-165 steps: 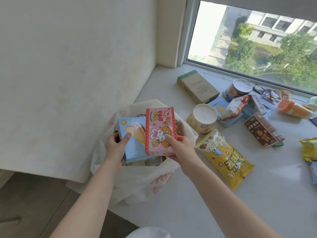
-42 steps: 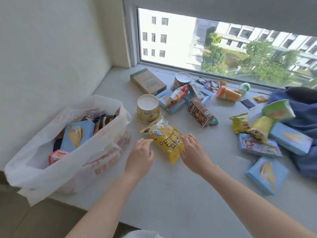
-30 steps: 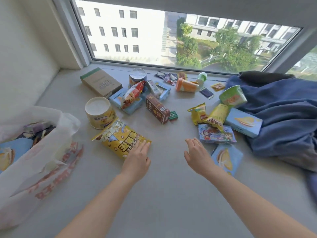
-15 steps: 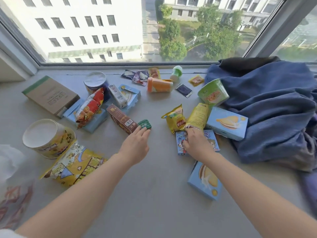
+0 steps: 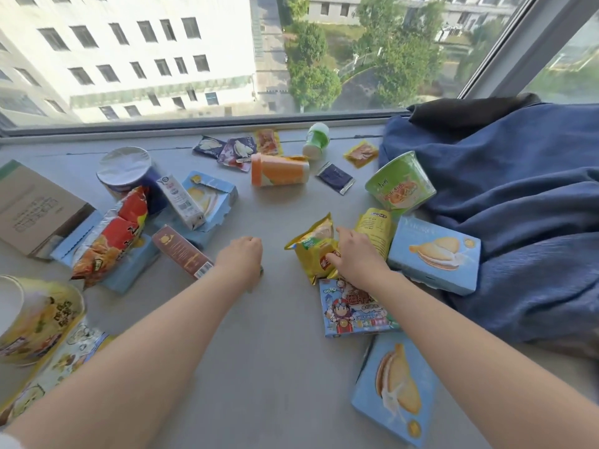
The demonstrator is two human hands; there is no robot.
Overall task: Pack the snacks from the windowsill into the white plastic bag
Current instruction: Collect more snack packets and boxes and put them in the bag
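Upper-floor apt: windowsill [image 5: 285, 367], blanket [image 5: 518, 222], snacks.

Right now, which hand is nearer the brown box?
Left. The left hand sits just right of the brown box, nearly touching its end. The right hand is farther right, on the yellow chip bag.

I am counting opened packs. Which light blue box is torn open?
The light blue box under the white carton, left of centre; its front flap is ripped, the others look sealed.

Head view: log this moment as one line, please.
phase: picking snacks | left hand: curled over small item, item hidden | right hand: grips yellow chip bag | white bag: out of view
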